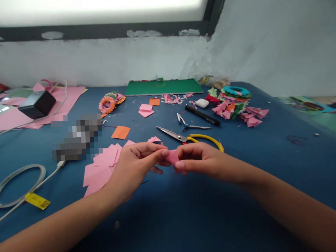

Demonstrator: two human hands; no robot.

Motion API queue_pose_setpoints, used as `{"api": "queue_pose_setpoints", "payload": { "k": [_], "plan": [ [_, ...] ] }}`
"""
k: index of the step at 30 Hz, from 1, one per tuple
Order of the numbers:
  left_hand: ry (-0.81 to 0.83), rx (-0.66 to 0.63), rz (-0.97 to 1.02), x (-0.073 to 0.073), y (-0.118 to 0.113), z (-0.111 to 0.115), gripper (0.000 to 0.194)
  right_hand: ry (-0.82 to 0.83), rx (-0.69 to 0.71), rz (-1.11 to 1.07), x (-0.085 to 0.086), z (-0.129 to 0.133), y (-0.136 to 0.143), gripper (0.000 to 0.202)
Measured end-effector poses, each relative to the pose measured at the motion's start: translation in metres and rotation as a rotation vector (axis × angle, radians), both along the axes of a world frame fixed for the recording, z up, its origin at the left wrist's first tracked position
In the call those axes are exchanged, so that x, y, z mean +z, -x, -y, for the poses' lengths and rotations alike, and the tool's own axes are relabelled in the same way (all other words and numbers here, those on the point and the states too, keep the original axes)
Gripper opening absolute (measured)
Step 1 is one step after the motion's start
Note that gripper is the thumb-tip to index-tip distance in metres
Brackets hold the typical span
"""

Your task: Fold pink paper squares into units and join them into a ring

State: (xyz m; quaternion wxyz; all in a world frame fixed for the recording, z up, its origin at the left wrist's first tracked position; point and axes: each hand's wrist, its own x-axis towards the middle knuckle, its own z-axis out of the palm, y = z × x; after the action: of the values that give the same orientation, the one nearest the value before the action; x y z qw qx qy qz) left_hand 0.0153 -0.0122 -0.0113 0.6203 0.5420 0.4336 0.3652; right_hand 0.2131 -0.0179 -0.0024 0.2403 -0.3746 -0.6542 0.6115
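A small folded piece of pink paper (pixel 173 156) is pinched between both hands above the blue table (pixel 172 218). My left hand (pixel 141 162) grips its left side with thumb and fingers. On the right side, my right hand (pixel 201 160) holds it between thumb and curled fingers. Pink paper squares (pixel 103 166) lie fanned out beside and partly behind my left hand. Scissors with yellow handles (pixel 204 137) rest just beyond my right hand, blades open slightly or closed, I cannot tell.
Behind the hands lie a black marker (pixel 202 115), a white case (pixel 202 103), an orange square (pixel 120 132) and a green board (pixel 164 87). Folded paper pieces (pixel 233 102) are heaped at back right. A white cable (pixel 49 179) and black box (pixel 37 104) are at left.
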Motion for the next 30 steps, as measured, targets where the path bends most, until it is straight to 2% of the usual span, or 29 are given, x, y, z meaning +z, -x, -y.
{"api": "queue_pose_setpoints", "payload": {
  "k": [4,9,13,18,21,24,26,30],
  "plan": [
    [0.035,-0.018,0.005,0.0022,0.0001,0.0011,0.016,-0.111,-0.138,0.018,0.0024,0.0030,0.0026,0.015],
    [0.154,-0.057,0.056,0.0055,0.0000,0.0054,0.014,-0.225,-0.251,0.021,0.0033,0.0005,0.0006,0.023],
    [0.149,-0.076,0.070,0.0062,0.0016,0.0066,0.014,-0.256,-0.285,0.045,0.0013,-0.0014,0.0002,0.028],
    [0.104,-0.156,-0.045,0.0082,0.0026,0.0034,0.024,-0.272,-0.307,0.075,0.0016,0.0014,0.0040,0.029],
    [0.096,-0.197,-0.090,0.0090,0.0022,0.0019,0.025,-0.268,-0.278,0.072,0.0015,0.0034,0.0059,0.039],
    [0.131,-0.201,-0.049,0.0085,0.0026,0.0012,0.023,-0.247,-0.313,0.016,0.0007,0.0036,0.0057,0.048],
    [0.135,-0.198,-0.032,0.0081,0.0031,0.0013,0.023,-0.219,-0.331,-0.027,0.0008,0.0033,0.0049,0.045],
    [0.118,-0.203,-0.068,0.0087,0.0031,0.0022,0.025,-0.182,-0.284,0.015,0.0026,0.0050,0.0047,0.027]
  ]
}}
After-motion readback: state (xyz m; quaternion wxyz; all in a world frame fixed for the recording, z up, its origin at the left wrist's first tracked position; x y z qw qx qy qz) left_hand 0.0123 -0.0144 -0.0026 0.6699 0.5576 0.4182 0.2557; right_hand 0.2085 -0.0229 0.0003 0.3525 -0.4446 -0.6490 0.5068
